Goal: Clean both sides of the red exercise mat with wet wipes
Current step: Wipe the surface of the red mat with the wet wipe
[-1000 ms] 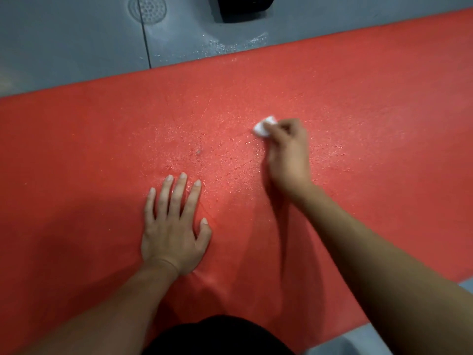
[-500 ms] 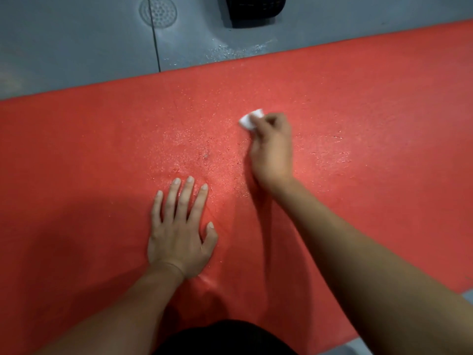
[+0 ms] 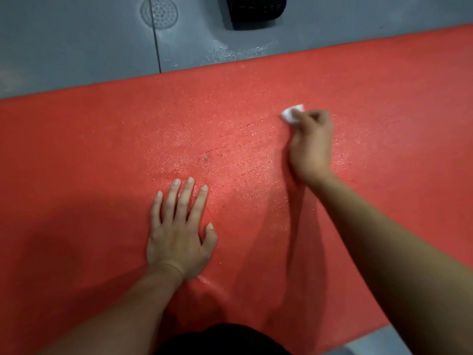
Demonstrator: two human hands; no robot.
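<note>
The red exercise mat (image 3: 89,155) lies flat across the grey floor and fills most of the view; its middle glistens with wet streaks. My left hand (image 3: 179,231) rests flat on the mat with straight, spread fingers, near the front middle. My right hand (image 3: 311,144) reaches to the mat's upper right and pinches a small crumpled white wet wipe (image 3: 291,114) against the mat surface. Only a corner of the wipe shows beyond my fingertips.
Grey floor (image 3: 76,47) runs along the mat's far edge, with a round embossed disc (image 3: 159,12) and a seam line. A black object (image 3: 256,11) sits at the top edge. Water droplets speckle the floor beside the mat's far edge. A dark garment shows at bottom centre.
My right hand has swept the wipe to the right across the mat after first moving left. My left hand has stayed pressed in place.
</note>
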